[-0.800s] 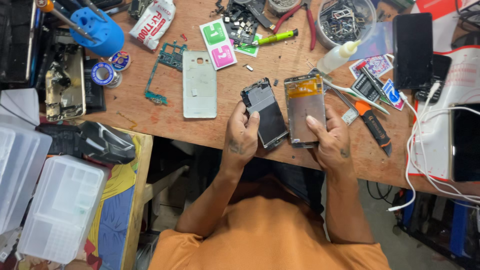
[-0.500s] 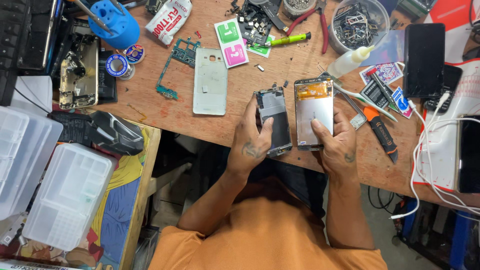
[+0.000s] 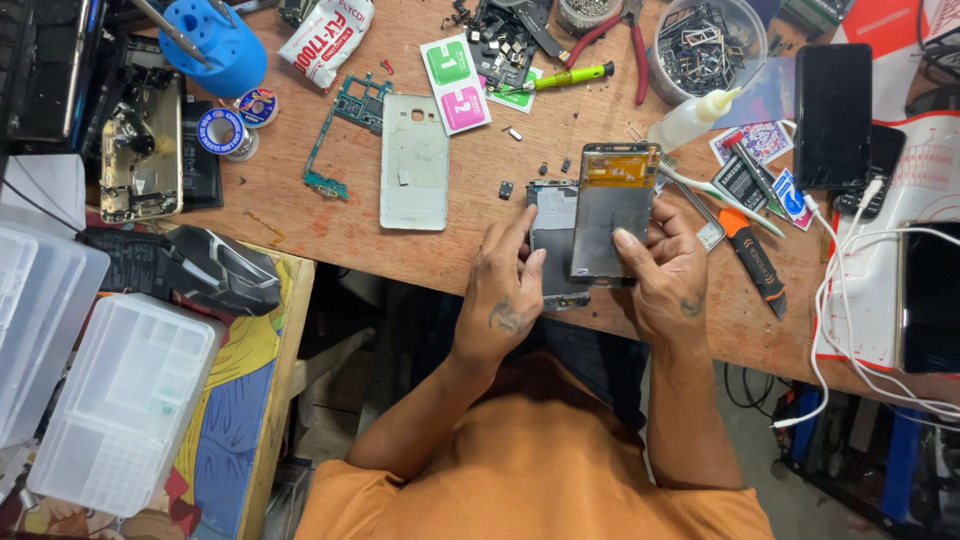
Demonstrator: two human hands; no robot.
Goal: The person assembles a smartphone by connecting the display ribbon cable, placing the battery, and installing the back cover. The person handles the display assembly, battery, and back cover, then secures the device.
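**A:** Two hands down at the near edge of the wooden surface (image 3: 400, 250), both busy with phone parts. The left hand (image 3: 503, 300) has its fingers curled onto a dark phone frame (image 3: 553, 235), gripping it along its left side. The right hand (image 3: 668, 280) is clamped on a screen assembly (image 3: 612, 205), thumb pressed flat on its grey back, orange flex strip at the far end. The two parts sit side by side, edges touching or overlapping, can't tell which.

**B:** What's lying around them?

**A:** Just right of the right hand there's an orange-and-black utility knife (image 3: 752, 258), and a white toothbrush (image 3: 720, 190) a little past it. Left of the left hand, a pale phone back cover (image 3: 414, 175) lies flat, with a green circuit board (image 3: 340, 125) beside it. A few tiny dark bits sit on the wood just beyond the frame.

**B:** And further back?

**A:** A small squeeze bottle (image 3: 690, 120), a clear tub of metal scraps (image 3: 705, 45), red-handled pliers (image 3: 625, 40), a green-handled screwdriver (image 3: 565, 77), pink and green sachets (image 3: 455, 85). Far left: a blue tool stand (image 3: 215, 45) and a solder spool (image 3: 222, 132). Far right: a black phone (image 3: 832, 115) lying face up, white cables (image 3: 850, 260) trailing off the edge. Clear plastic organiser boxes (image 3: 120, 400) sit on a lower side table at near left.
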